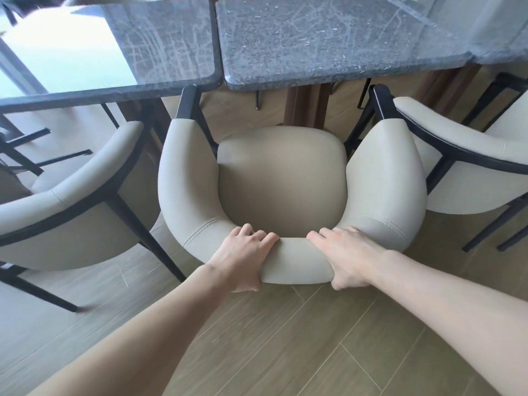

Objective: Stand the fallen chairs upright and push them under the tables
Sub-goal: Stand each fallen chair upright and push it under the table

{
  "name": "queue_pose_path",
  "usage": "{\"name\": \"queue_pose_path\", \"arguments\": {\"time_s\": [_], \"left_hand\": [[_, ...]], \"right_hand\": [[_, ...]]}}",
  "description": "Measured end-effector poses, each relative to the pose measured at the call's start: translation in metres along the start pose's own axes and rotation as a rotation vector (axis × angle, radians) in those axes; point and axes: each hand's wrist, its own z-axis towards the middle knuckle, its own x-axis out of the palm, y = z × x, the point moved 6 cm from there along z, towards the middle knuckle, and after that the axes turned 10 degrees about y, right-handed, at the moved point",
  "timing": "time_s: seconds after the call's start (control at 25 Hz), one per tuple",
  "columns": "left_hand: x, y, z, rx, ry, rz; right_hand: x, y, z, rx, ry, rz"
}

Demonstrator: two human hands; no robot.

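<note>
A: We have the middle chair (281, 178) upright on the wooden floor (285, 338), seat facing the gap where the two dark stone tables (328, 38) meet. Our left hand (243, 257) and right hand (344, 257) each have a grip clamped on the padded backrest, fingers curled over the top, thumbs underneath.

B: What could spoil the push?

A: We judge the front arm tips sit just under the table edges, so a crooked shove could knock them against the stone or the centre post below.

B: And the neighbours?

A: The left chair (71, 201) and right chair (471, 167) stand close beside ours; drifting sideways could scrape their frames.
</note>
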Motion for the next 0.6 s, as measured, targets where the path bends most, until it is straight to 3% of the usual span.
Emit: {"name": "queue_pose_path", "arguments": {"time_s": [0.16,0.6], "left_hand": [[-0.013,0.006,0.015,-0.01,0.002,-0.007],[-0.003,-0.016,-0.001,-0.042,0.027,-0.008]], "right_hand": [[-0.01,-0.011,0.01,0.051,0.032,-0.003],[0.007,-0.013,-0.007,-0.035,0.042,-0.002]]}}
